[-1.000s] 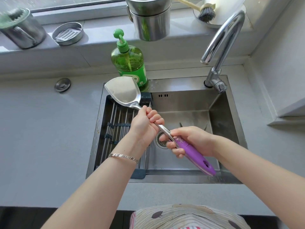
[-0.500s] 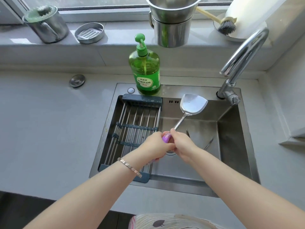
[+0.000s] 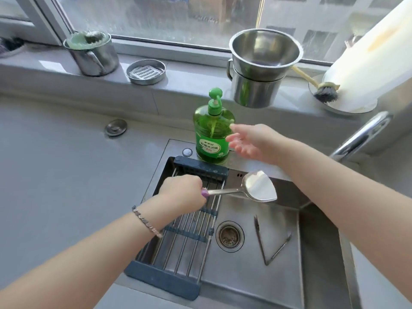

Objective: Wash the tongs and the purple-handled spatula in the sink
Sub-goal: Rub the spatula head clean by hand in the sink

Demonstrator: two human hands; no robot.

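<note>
Purple-handled spatula (image 3: 256,188) held level over the sink (image 3: 321,275), blade out above the basin's back half, only a sliver of purple handle showing at the fist. Left hand (image 3: 182,194) closed tight round that handle, above the drying rack (image 3: 189,233) that spans the sink's left side; a hold probably chosen to keep drips over the basin and the right hand free. Tongs (image 3: 270,240) lying splayed open on the sink floor, just right of the drain (image 3: 229,236), touched by neither hand, so likely waiting their turn or already dealt with; impossible to tell which.

Right hand (image 3: 252,141) empty, fingers spread wide, hanging beside the green soap bottle (image 3: 213,132) at about label height, fingertips close to its side but apparently not touching. Looks like a reach for detergent, with the pump head above the hand and not yet pressed. Bottle standing upright on the sink's back ledge, near enough to dispense over the basin.

Faucet (image 3: 361,134) at the right edge, spout partly cut off by the frame, no water visibly running. On the window sill beyond: stacked steel pots (image 3: 260,70), a dish brush (image 3: 323,91), a small round steel dish (image 3: 146,71), a lidded steel mug (image 3: 93,54). Grey counter (image 3: 55,163) bare to the left apart from a sink plug (image 3: 116,127).
</note>
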